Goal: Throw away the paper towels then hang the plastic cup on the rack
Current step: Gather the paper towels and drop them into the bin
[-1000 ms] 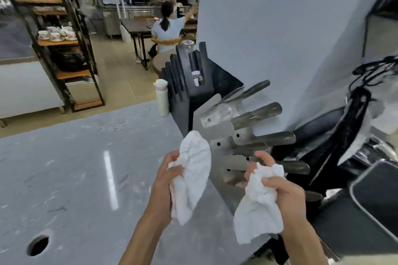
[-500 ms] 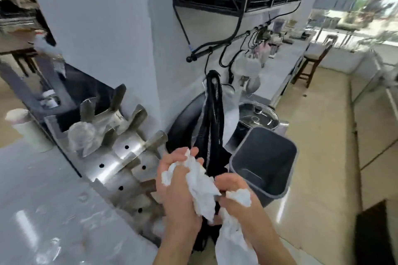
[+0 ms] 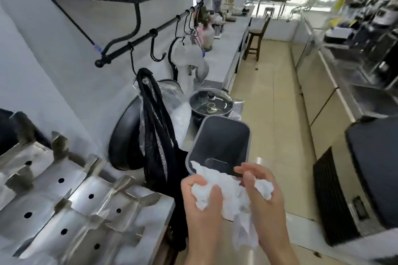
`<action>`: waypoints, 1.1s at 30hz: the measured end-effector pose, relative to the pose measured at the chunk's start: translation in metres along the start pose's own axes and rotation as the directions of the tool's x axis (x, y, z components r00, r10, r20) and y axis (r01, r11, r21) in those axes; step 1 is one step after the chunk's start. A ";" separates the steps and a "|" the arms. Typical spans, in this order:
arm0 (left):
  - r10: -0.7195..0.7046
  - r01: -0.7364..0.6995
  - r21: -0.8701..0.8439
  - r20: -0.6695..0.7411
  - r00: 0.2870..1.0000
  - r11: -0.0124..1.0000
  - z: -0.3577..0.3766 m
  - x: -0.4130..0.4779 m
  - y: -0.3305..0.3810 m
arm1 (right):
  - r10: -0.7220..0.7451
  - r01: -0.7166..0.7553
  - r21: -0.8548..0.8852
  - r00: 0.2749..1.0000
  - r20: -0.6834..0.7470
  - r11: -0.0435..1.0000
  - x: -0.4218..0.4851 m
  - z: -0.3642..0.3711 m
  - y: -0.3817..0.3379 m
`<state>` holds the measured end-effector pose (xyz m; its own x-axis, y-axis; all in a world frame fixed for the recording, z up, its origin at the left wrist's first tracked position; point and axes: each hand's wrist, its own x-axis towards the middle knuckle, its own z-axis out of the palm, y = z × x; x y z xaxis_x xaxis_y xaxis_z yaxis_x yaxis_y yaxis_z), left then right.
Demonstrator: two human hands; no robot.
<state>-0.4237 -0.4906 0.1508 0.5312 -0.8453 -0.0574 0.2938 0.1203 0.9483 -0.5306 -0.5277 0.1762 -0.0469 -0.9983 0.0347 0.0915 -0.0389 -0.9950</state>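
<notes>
Crumpled white paper towels [image 3: 231, 194] are bunched between both my hands, low in the middle of the view. My left hand [image 3: 203, 206] grips the left part of the wad and my right hand [image 3: 263, 202] grips the right part. A strip of towel hangs down below my right hand. Just beyond my hands stands a dark grey bin [image 3: 221, 142], open at the top, and the towels touch its near rim. The steel cup rack [image 3: 71, 206] with slanted pegs fills the lower left. I see no plastic cup.
A black rail with hooks [image 3: 150, 33] runs along the wall, holding a black cloth [image 3: 157, 135] and plastic bags. A lidded pot [image 3: 212, 103] and a black pan [image 3: 127, 135] sit behind the bin. A tiled aisle [image 3: 269, 92] runs ahead, with counters on its right.
My view has swung right from the rack and counter to the bin. My hands came together, joined the two towels into one wad and moved up to the bin's near rim.
</notes>
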 end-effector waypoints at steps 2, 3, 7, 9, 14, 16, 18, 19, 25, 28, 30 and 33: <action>-0.020 0.021 0.008 -0.130 0.991 1.000 0.005 0.007 -0.009 | 0.083 -0.055 0.180 0.985 -0.151 0.982 0.016 -0.017 -0.001; -0.029 0.028 -0.007 -0.168 0.985 1.000 0.011 0.008 -0.011 | 0.137 -0.072 0.325 0.973 -0.184 0.943 0.026 -0.021 -0.003; 0.087 -0.081 0.045 -0.154 0.984 0.996 0.052 0.003 -0.020 | 0.138 -0.106 0.441 0.990 -0.041 0.891 0.043 -0.003 0.003; 0.137 -0.135 0.026 -0.130 0.982 0.990 0.074 0.016 -0.021 | 0.069 -0.136 0.441 0.984 0.163 0.887 0.049 0.006 0.013; 0.195 -0.175 0.103 -0.234 0.952 0.979 0.085 0.073 -0.027 | 0.009 -0.271 0.289 0.744 0.668 0.918 0.105 -0.011 0.025; 0.216 -0.206 0.094 -0.110 0.970 0.974 0.086 0.095 -0.036 | 0.010 -0.205 0.159 0.643 0.766 0.966 0.141 -0.025 0.031; 0.112 -0.121 0.105 0.085 0.990 0.987 0.083 0.115 -0.045 | 0.052 -0.104 0.016 0.620 0.783 0.994 0.176 -0.038 0.040; 0.043 -0.064 0.127 0.158 0.986 0.990 0.076 0.122 -0.050 | 0.054 -0.035 -0.041 0.628 0.776 0.999 0.187 -0.041 0.046; -0.214 0.233 0.672 -0.113 0.970 0.703 0.088 0.167 -0.089 | 0.182 0.482 -0.468 0.527 0.830 0.741 0.302 -0.031 0.099; -0.321 0.191 0.880 -0.047 0.946 0.435 0.082 0.176 -0.121 | 0.350 0.634 -0.572 0.453 0.820 0.521 0.313 -0.004 0.134; -0.306 0.183 0.933 -0.085 0.948 0.309 0.088 0.184 -0.131 | 0.403 0.713 -0.570 0.420 0.813 0.408 0.319 0.004 0.155; -0.311 0.181 0.973 -0.129 0.942 0.143 0.086 0.191 -0.142 | 0.454 0.761 -0.569 0.406 0.793 0.313 0.326 0.013 0.173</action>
<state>-0.4323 -0.7145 0.0320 0.5118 -0.7660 -0.3890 -0.6349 -0.6423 0.4294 -0.5174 -0.8608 0.0168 0.8114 -0.4576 -0.3638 -0.5727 -0.7467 -0.3382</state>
